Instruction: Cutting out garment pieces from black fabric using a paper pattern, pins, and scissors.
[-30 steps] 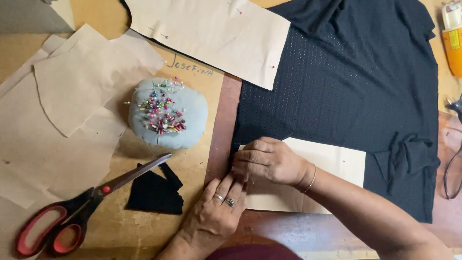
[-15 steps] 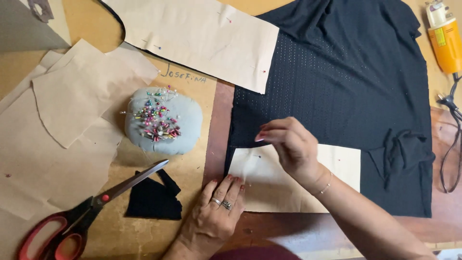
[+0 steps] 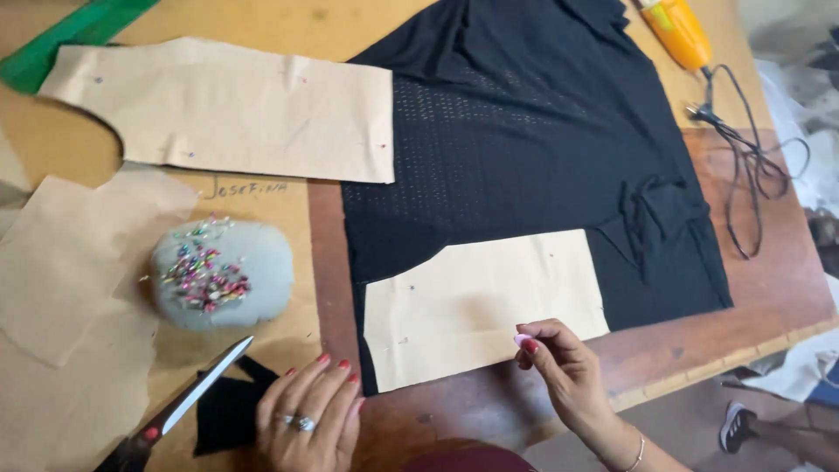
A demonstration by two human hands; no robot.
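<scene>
The left hand (image 3: 308, 418) lies flat on the desk (image 3: 489, 406) at its near edge, fingers spread and released, grasping nothing; its fingertips reach the near-left corner of the paper pattern piece (image 3: 476, 306). That tan piece lies on the near part of the black fabric (image 3: 524, 149), which is spread over the middle of the desk toward the far edge (the cloth shows rows of small holes). The right hand (image 3: 564, 367) hovers just past the near edge of the same pattern piece, thumb and forefinger pinched together; whether a pin sits between them I cannot tell, it is too small to see.

Toward the left edge of the desk sits a grey pincushion (image 3: 221, 273) stuck with coloured pin heads. Near it, at the near-left corner, the blade of a pair of scissors (image 3: 188, 398) lies over a black fabric scrap (image 3: 225, 411), which touches the left hand. A second, longer paper pattern (image 3: 227, 109) lies toward the far-left corner, just beside the black fabric. At the far-right corner rests an orange tool (image 3: 680, 31) with a black cord (image 3: 747, 162) trailing along the right edge.
</scene>
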